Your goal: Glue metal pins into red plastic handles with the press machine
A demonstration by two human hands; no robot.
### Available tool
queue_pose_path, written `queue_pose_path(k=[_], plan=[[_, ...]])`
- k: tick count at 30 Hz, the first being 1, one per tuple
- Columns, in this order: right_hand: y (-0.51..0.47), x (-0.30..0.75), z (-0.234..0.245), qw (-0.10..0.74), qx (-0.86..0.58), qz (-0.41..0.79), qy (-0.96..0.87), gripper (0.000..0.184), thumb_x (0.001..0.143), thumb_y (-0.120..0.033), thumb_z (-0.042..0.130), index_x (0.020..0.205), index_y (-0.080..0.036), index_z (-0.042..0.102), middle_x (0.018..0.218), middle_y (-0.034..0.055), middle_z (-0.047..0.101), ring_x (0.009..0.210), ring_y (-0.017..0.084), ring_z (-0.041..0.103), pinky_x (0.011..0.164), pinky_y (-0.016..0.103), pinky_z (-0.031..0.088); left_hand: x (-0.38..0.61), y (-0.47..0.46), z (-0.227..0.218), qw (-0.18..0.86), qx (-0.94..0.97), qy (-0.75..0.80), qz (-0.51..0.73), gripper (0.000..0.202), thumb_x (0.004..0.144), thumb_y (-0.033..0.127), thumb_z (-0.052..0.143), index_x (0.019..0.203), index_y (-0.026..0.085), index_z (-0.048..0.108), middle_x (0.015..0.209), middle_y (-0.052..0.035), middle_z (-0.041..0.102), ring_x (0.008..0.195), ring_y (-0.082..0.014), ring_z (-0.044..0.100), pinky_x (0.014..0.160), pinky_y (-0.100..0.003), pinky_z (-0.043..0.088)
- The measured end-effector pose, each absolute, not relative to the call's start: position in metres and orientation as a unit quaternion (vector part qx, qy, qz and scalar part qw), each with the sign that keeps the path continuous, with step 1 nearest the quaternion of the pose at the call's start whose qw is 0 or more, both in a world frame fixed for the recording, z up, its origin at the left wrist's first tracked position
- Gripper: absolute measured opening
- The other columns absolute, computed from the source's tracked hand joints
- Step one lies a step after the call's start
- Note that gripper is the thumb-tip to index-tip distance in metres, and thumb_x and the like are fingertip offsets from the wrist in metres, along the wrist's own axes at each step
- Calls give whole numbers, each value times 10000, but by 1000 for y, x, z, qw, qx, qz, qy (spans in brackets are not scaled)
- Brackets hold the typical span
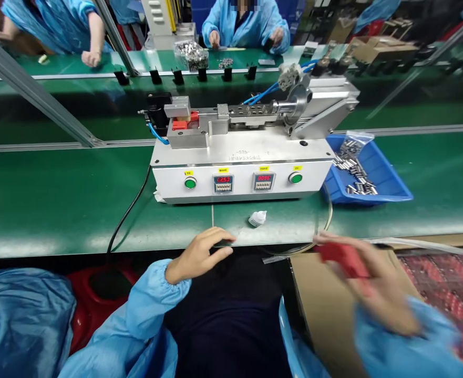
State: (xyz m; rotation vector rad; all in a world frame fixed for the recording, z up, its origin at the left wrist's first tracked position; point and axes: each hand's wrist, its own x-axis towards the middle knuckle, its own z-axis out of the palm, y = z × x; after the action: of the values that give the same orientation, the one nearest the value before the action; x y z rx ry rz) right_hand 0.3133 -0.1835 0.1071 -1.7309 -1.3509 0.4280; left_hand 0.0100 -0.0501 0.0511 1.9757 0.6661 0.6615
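Note:
My left hand [203,254] hovers at the green bench's front edge, fingers apart and nothing in them. On the right, my right hand [377,278] is blurred by motion and closed around a red plastic part [343,259], over a cardboard box. In front of both hands stands a bench machine [243,152] with green buttons, two red digit displays and a metal cylinder on top. A red piece [181,125] sits in the fixture at its left end. Between machine and bench edge lies a small white bottle [257,218].
Right of the machine, a blue bin [389,178] holds many metal pins and a plastic bag. A cardboard box [321,310] and trays of red parts [444,294] are at lower right. A black cable [131,210] runs off the left. Co-workers sit across the bench.

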Motion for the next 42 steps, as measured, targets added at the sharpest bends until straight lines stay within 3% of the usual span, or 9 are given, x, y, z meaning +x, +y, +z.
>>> queue_pose_path(k=[3, 6, 13, 17, 23, 29, 35, 38, 42], plan=[[-149, 260, 95, 408, -525, 297, -685, 310, 1025, -435, 638, 1293, -288, 691, 1308, 124, 743, 1291, 298, 680, 1051, 478, 602, 23, -65, 55, 579, 734, 241, 260, 494, 1053, 574, 541, 1326, 182, 667, 1143, -119, 750, 965, -232, 706, 861, -346, 581], [-121, 213, 80, 449, -413, 261, -748, 345, 1048, -242, 577, 1388, -251, 631, 1373, 135, 706, 1322, 270, 653, 1114, 481, 561, 18, -70, 55, 639, 668, 248, 290, 519, 1009, 622, 606, 1227, 168, 733, 1082, -105, 747, 998, -245, 693, 916, -352, 564], [-120, 228, 50, 564, -525, 87, -631, 344, 919, -140, 736, 1240, -250, 677, 1054, 77, 709, 943, 239, 704, 832, 393, 616, -8, -60, 52, 628, 569, 387, 363, 466, 936, 599, 728, 1072, 158, 792, 977, -89, 716, 868, -209, 648, 797, -314, 535], [-104, 250, 28, 540, -606, 108, -574, 486, 873, -267, 801, 1326, -231, 626, 1211, 117, 664, 1037, 265, 691, 852, 422, 617, 0, -47, 46, 656, 503, 412, 384, 481, 857, 575, 819, 1089, 163, 728, 1038, -100, 757, 904, -217, 686, 778, -305, 552], [-92, 251, 24, 501, -580, 277, -580, 197, 973, -341, 680, 1146, -247, 673, 1224, 116, 746, 1169, 278, 703, 1041, 469, 556, 17, -33, 31, 632, 528, 403, 399, 428, 808, 523, 869, 962, 151, 723, 913, -46, 688, 720, -130, 609, 667, -258, 512], [-81, 254, 24, 528, -508, 421, -535, 326, 924, -514, 727, 1090, -235, 701, 925, 60, 765, 837, 234, 712, 768, 379, 576, 16, -30, 25, 660, 489, 394, 411, 471, 837, 576, 831, 998, 166, 664, 877, -48, 722, 710, -158, 676, 622, -256, 546], [-63, 249, 21, 610, -455, 470, -447, 432, 878, -640, 709, 950, -216, 676, 614, -23, 548, 565, 174, 544, 586, 343, 497, 10, -30, 28, 661, 490, 396, 407, 466, 850, 587, 813, 976, 162, 673, 851, -50, 743, 695, -141, 663, 615, -226, 527], [-64, 247, 22, 613, -452, 481, -434, 445, 850, -654, 751, 896, -221, 662, 564, -56, 471, 492, 130, 456, 520, 292, 441, 10, -31, 29, 653, 496, 402, 407, 442, 870, 578, 795, 974, 165, 676, 789, -34, 729, 651, -135, 640, 578, -219, 498], [-67, 249, 20, 616, -481, 466, -416, 472, 711, -595, 895, 909, -224, 680, 656, -49, 549, 482, 98, 456, 487, 256, 411, 10, -33, 30, 646, 500, 406, 410, 440, 868, 583, 791, 971, 173, 671, 769, -25, 722, 632, -133, 630, 561, -220, 479]])
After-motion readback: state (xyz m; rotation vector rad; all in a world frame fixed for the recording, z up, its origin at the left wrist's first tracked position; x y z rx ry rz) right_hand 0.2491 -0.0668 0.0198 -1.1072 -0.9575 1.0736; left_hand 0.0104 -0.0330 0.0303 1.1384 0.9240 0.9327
